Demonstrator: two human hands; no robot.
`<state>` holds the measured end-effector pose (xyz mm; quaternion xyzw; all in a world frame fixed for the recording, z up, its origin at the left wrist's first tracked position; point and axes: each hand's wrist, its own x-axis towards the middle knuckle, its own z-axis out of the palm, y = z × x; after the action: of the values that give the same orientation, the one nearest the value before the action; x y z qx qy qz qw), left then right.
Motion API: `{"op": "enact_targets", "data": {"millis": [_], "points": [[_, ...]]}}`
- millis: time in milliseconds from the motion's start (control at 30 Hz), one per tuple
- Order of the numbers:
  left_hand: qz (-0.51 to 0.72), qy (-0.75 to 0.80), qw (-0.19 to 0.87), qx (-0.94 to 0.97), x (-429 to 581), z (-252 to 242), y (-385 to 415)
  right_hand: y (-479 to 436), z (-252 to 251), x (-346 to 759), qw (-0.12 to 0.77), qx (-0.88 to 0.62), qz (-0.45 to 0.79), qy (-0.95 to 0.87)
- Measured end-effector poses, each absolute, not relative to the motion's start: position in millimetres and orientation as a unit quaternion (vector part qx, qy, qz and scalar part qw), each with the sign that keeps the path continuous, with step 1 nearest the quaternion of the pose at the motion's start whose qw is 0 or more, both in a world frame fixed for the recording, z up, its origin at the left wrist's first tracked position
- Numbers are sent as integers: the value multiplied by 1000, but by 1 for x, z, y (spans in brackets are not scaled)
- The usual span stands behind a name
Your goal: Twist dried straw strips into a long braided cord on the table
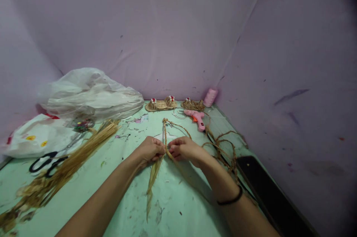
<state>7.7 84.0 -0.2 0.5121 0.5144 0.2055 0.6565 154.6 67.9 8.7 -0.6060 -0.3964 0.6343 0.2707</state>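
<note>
Between my two hands runs a twisted cord of dried plant fibre (165, 133), its far end looping on the green table. My left hand (153, 150) is closed, fingertips pinching the near end of the cord, where a loose flat strand (152, 183) hangs toward me. My right hand (184, 148) is also closed on the fibre from the other side, and a second strand (181, 170) trails from there down to the right. The exact grip of the fingertips is partly hidden. A white paper shape (158, 136) lies beneath the cord.
Left lie a bundle of dried fibre (83, 155), scissors (50, 164) and plastic bags (95, 95). Along the back are woven slippers (160, 106), a pink glue gun (197, 117) and a pink thread spool (210, 97). Coiled braid (223, 147) and a black slab (267, 192) sit right.
</note>
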Motion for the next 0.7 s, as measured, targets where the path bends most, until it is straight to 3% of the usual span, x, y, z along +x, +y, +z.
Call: {"op": "enact_targets", "data": {"millis": [100,367,500,700], "points": [[206,504,654,525,9,0,84,61,10,141,262,-563,674,-399],[179,516,617,566,9,0,83,64,-18,142,280,-617,544,-495],[105,573,535,612,1,4,82,60,-26,141,331,-609,541,-476],[113,625,355,686,14,16,59,53,-19,137,373,-601,578,-408]]}}
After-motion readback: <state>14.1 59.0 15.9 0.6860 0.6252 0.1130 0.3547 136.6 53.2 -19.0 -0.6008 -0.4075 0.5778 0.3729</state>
